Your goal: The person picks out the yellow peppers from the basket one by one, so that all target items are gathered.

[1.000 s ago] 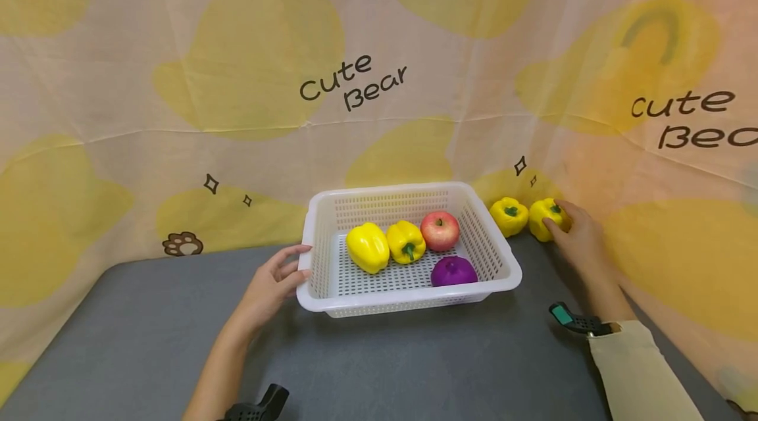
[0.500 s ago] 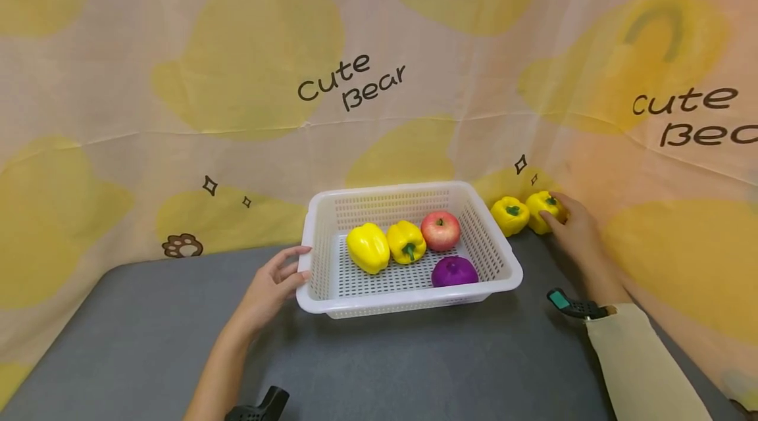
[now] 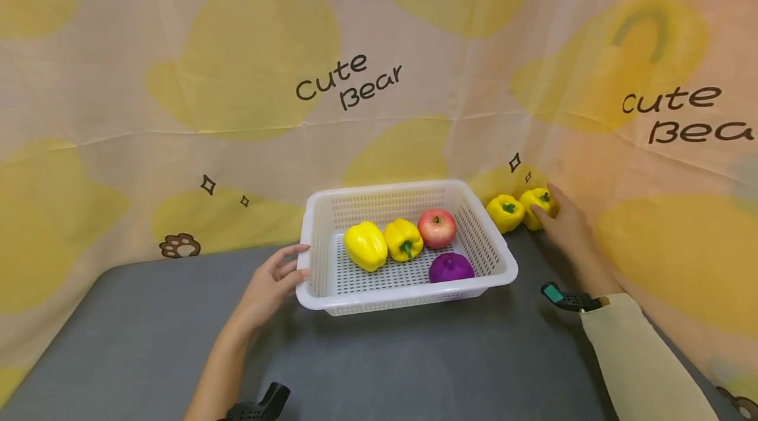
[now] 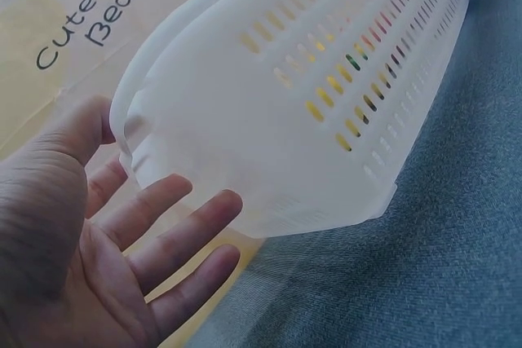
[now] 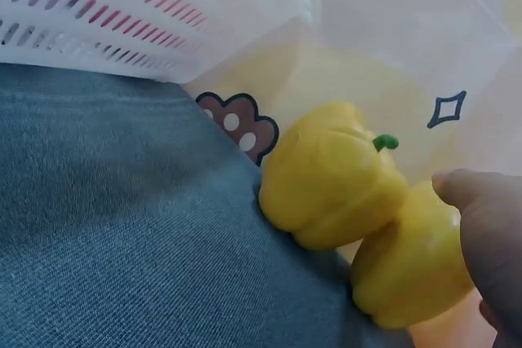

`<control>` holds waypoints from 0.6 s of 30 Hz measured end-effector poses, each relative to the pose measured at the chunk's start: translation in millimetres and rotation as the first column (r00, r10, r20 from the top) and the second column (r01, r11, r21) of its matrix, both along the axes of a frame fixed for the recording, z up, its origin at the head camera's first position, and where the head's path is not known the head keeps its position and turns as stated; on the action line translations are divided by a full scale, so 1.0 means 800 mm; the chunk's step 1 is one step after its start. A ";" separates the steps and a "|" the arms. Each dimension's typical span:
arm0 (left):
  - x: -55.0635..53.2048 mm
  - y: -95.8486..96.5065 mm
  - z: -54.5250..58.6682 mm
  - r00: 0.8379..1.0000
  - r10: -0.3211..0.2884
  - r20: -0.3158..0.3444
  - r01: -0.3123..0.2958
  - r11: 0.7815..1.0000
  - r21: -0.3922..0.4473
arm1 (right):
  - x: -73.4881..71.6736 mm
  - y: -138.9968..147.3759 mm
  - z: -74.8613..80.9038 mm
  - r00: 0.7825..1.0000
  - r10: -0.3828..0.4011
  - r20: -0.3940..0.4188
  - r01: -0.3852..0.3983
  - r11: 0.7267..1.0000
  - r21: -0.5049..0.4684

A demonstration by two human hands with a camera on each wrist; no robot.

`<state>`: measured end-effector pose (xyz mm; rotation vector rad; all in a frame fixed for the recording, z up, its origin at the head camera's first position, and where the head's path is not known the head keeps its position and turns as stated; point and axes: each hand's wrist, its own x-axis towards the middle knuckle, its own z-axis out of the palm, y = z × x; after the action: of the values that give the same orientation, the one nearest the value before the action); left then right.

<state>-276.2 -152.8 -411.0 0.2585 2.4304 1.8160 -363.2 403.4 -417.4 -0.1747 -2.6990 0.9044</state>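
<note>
In the head view, my left hand [image 3: 265, 287] holds the left rim of a white plastic basket [image 3: 379, 298]. The left wrist view shows its thumb at the rim and the other fingers spread beside the outer wall. Inside the basket lie two yellow bell peppers, one on its side [image 3: 365, 247] and one with its stem towards me [image 3: 404, 241], a red apple [image 3: 437, 228] and a purple onion [image 3: 451, 268]. Right of the basket, my right hand [image 3: 568, 227] grips a yellow bell pepper [image 3: 535, 208], which touches another yellow bell pepper [image 5: 326, 177] beside it.
A fabric backdrop [image 3: 249, 52] printed with bears and lettering rises behind the grey table [image 3: 403, 368] and along its right side. Both peppers outside the basket sit close to this fabric in the back right corner. Each wrist wears a dark band.
My right hand has shifted the pepper slightly back and to the left, against its neighbour. The left hand, the basket and its contents stay put; the head view turns a little.
</note>
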 end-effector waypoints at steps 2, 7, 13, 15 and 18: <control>0.000 0.000 0.001 1.000 0.002 0.004 -0.003 1.000 0.003 | 0.004 -0.004 0.008 1.000 0.000 -0.024 0.000 1.000 -0.023; -0.002 0.002 0.001 1.000 -0.008 0.010 0.007 1.000 0.029 | 0.020 -0.011 0.030 0.990 -0.014 -0.140 0.008 0.999 -0.044; -0.002 0.002 0.003 1.000 -0.006 -0.004 0.006 1.000 0.028 | 0.034 -0.028 0.063 0.976 0.009 -0.219 -0.012 1.000 -0.015; -0.002 0.001 0.002 1.000 -0.004 -0.002 0.004 1.000 0.018 | 0.040 -0.037 0.077 0.970 0.028 -0.243 -0.028 1.000 0.001; -0.001 0.000 0.001 1.000 0.002 0.005 -0.002 1.000 0.004 | 0.051 -0.053 0.099 0.963 0.059 -0.262 -0.053 0.998 0.033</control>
<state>-277.4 -152.4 -410.4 0.2510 2.4244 1.8206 -322.2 361.0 -338.3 0.0270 -2.4778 0.8421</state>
